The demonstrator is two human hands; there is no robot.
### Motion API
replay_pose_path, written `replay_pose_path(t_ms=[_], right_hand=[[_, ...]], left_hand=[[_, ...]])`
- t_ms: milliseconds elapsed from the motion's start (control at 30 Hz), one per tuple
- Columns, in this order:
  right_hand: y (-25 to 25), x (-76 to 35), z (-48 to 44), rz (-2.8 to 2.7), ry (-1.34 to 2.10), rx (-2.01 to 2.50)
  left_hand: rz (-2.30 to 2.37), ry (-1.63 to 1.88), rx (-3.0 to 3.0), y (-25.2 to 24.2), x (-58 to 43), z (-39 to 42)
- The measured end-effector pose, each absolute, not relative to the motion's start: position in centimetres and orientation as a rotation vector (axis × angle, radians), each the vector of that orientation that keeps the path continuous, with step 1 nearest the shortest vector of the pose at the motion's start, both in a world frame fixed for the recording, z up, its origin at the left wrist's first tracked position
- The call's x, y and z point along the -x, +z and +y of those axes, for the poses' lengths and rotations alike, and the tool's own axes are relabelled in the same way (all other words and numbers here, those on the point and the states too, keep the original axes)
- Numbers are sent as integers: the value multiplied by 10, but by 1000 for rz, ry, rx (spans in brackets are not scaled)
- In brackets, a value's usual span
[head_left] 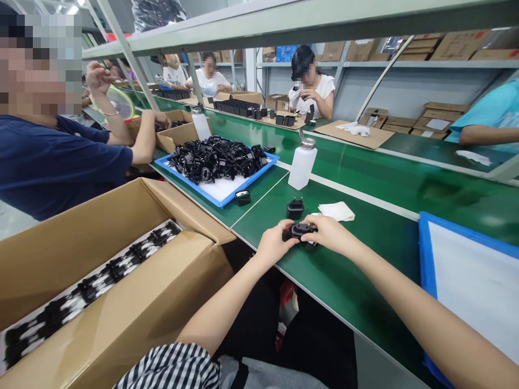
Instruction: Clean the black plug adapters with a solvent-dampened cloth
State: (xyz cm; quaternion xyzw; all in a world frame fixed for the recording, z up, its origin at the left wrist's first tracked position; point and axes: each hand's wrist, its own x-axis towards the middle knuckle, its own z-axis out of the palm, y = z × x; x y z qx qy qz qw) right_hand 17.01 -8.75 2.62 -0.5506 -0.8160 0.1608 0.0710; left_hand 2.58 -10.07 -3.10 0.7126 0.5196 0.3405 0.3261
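Observation:
Both hands meet over the green bench near its front edge. Between them is a black plug adapter [300, 230]. My left hand [274, 243] pinches it from the left with thumb and fingers. On the other side, my right hand [330, 233] grips its right end; part of the adapter is covered by the fingers. Just behind them stands a second black plug adapter [295, 208], its two pins pointing up. A folded white cloth [337, 211] lies behind my right hand. Farther back is a white pump bottle [302, 165] with its lid raised.
A blue-rimmed tray [221, 203] heaped with black parts sits at left, a black adapter [243, 197] beside it. An open cardboard box [174, 275] holds rows of black parts. Another blue-rimmed tray [466, 270] lies right. A co-worker [60, 156] sits left; others work across.

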Motion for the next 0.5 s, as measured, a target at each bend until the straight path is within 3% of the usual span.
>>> replay_pose_path(t_ms=[500], right_hand=[[37,-158,-72,-2654,304,1724]], left_hand=[[1389,778,-2063,-25,-19,-83]])
